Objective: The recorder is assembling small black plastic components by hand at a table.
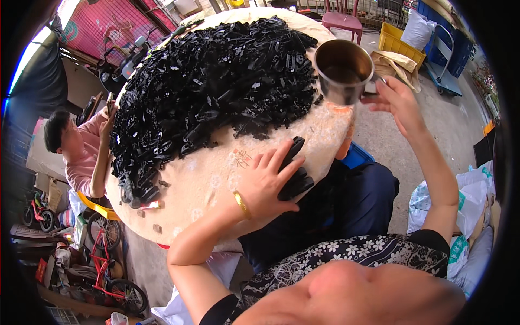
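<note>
Left hand [266, 181] grips a bundle of black parts [295, 173] at centre frame on the round table [216, 173]; right hand [398, 100] holds a metal cup [343, 70] upper right, beside the black pile [216, 81].

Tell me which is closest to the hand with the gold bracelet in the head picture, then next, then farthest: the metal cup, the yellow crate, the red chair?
From the left hand:
1. Metal cup, held up to the right, over the table edge.
2. Yellow crate, on the floor past the cup.
3. Red chair, at the top, behind the table.
</note>
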Demonstrator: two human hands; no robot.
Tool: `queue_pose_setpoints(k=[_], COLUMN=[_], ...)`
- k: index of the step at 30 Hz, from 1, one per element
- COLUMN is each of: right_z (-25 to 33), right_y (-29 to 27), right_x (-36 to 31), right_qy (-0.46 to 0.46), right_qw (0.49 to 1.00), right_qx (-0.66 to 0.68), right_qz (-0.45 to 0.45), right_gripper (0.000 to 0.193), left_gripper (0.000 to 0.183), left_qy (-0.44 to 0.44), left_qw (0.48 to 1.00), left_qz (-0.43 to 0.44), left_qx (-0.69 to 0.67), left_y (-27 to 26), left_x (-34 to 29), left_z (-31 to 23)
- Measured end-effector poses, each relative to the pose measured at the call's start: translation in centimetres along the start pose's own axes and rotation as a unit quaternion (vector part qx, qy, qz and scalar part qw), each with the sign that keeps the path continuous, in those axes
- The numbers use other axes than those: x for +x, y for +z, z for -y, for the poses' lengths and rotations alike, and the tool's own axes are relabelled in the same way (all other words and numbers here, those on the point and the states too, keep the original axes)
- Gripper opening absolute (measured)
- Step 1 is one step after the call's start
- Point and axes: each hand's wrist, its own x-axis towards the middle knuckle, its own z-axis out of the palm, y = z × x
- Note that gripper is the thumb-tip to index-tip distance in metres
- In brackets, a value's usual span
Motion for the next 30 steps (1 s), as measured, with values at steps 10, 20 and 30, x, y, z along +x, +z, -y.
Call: queue_pose_setpoints(k=[10,20,30], right_z=[-7.6,-9.6,-8.7], right_y=[-2.0,0.1,8.6], right_x=[10.7,13.0,10.2], right_qy=[0.057,-0.01,-0.253], right_qw=[0.987,0.971,0.908], right_qx=[0.061,-0.102,-0.332], right_qz=[-0.135,-0.217,0.03], right_gripper=[0.038,0.049,0.051], left_gripper=[0.056,0.034,0.041], left_qy=[0.018,0.196,0.278], left_qw=[0.995,0.931,0.952], left_qz=[-0.087,-0.146,-0.071], left_qx=[0.051,0.271,0.11], left_y=[2.1,8.7,7.0], left_x=[0.6,4.3,5.5], left_z=[-1.5,-4.8,-3.0])
